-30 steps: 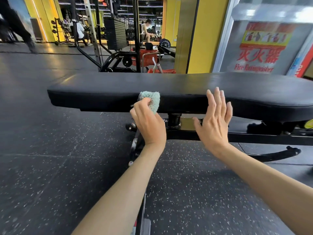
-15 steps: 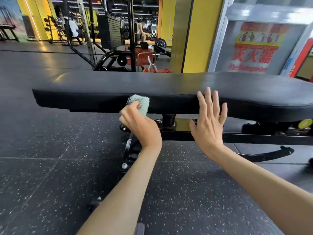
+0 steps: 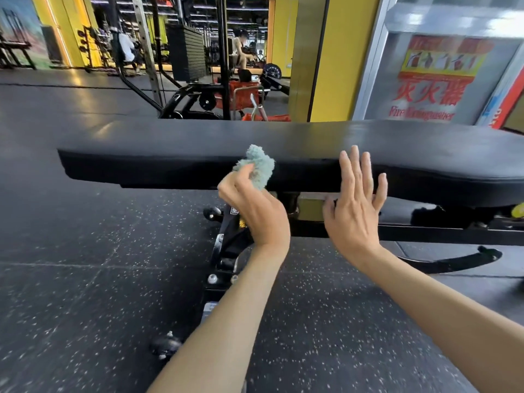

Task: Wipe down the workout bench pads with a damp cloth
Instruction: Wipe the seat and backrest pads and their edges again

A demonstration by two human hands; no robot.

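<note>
My left hand [image 3: 255, 211] is curled round the pale green cloth [image 3: 256, 165], bunching it up and pressing it against the near side edge of the black bench pad [image 3: 170, 154]. The wad pokes out at twelve o'clock from my knuckles and just reaches the pad's top edge. Over at three o'clock from that, my right hand [image 3: 354, 214] is flat and relaxed, holding nothing, fingers [image 3: 354, 165] straight, spread and pointing up to twelve. The fingertips lie over the pad's side wall, though from this angle I can't be sure whether the palm really touches the bench or sits just in front of it. The pad runs long across the middle of my view, nine o'clock to three, its top glossy. Under it is the black steel frame [image 3: 425, 234], with a curved foot [image 3: 453, 260] out at four o'clock and a small wheel [image 3: 166, 346] at seven, just beside my left forearm. There's speckled black rubber floor [image 3: 85, 279] all around. Up at one o'clock stands a yellow pillar [image 3: 337, 58], at two a blurry red fire extinguisher sign [image 3: 431, 80], and near twelve a dark rack upright [image 3: 224, 52] with a person [image 3: 241, 52] seated far behind it.
</note>
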